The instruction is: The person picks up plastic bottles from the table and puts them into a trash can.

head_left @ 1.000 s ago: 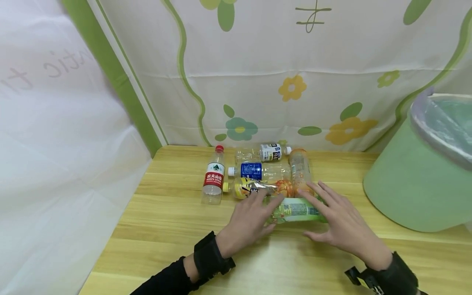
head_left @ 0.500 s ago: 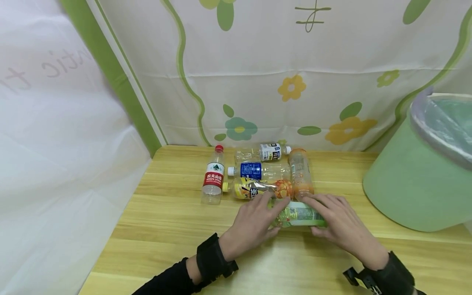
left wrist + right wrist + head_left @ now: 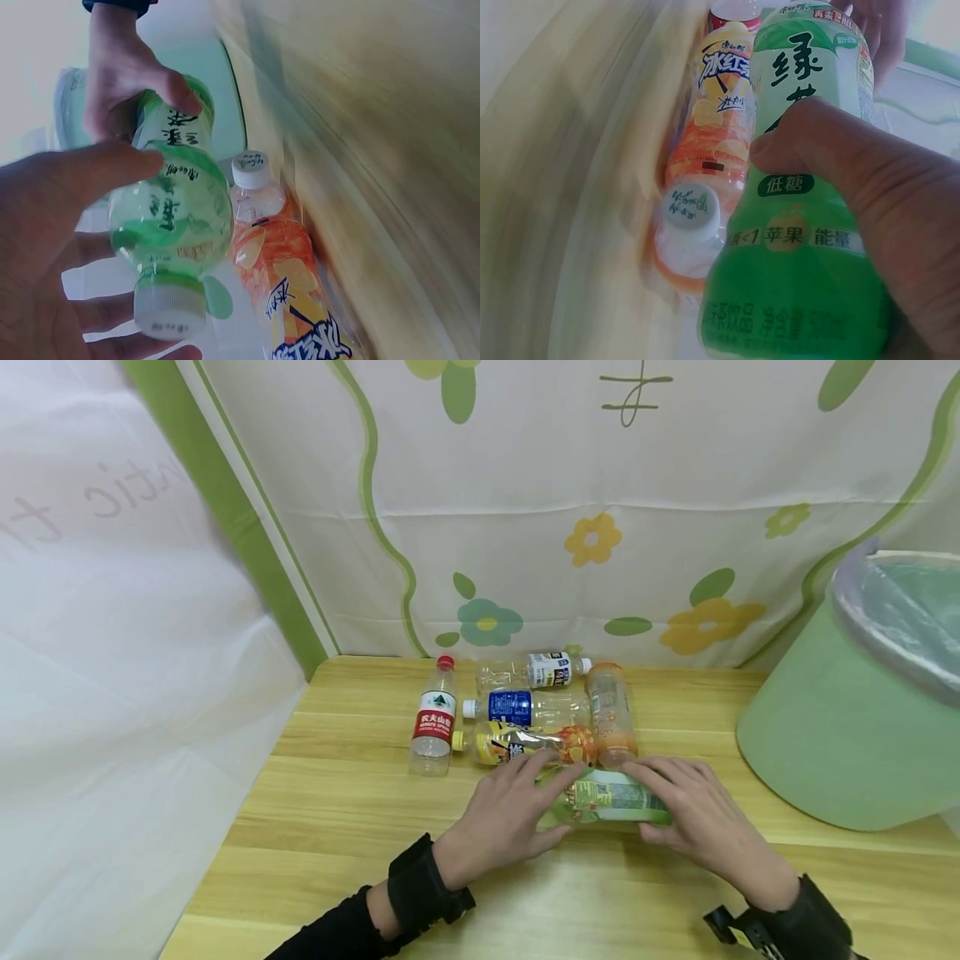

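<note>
A green tea bottle (image 3: 611,797) lies crosswise at the front of a group of bottles. My right hand (image 3: 701,814) grips its base end, thumb over the label in the right wrist view. At the white-capped end, my left hand (image 3: 506,810) has its fingers spread loosely about the bottle; its thumb overlaps the shoulder in the left wrist view. Behind lies an iced tea bottle (image 3: 536,744) with a yellow cap. A clear bottle with orange ends (image 3: 612,714) lies lengthwise, its white cap (image 3: 692,214) towards me. Whether the green bottle touches the table is unclear.
A blue-label bottle (image 3: 558,707) and a white-label bottle (image 3: 550,669) lie further back. A red-capped water bottle (image 3: 433,727) lies lengthwise at left. A lined green bin (image 3: 840,718) stands at right on the wooden table (image 3: 300,860), before a printed cloth (image 3: 510,552).
Both hands came down to the green tea bottle, and the right hand took hold of its base end. The bottle shifted slightly towards me, then right, while the left hand drew slightly left.
</note>
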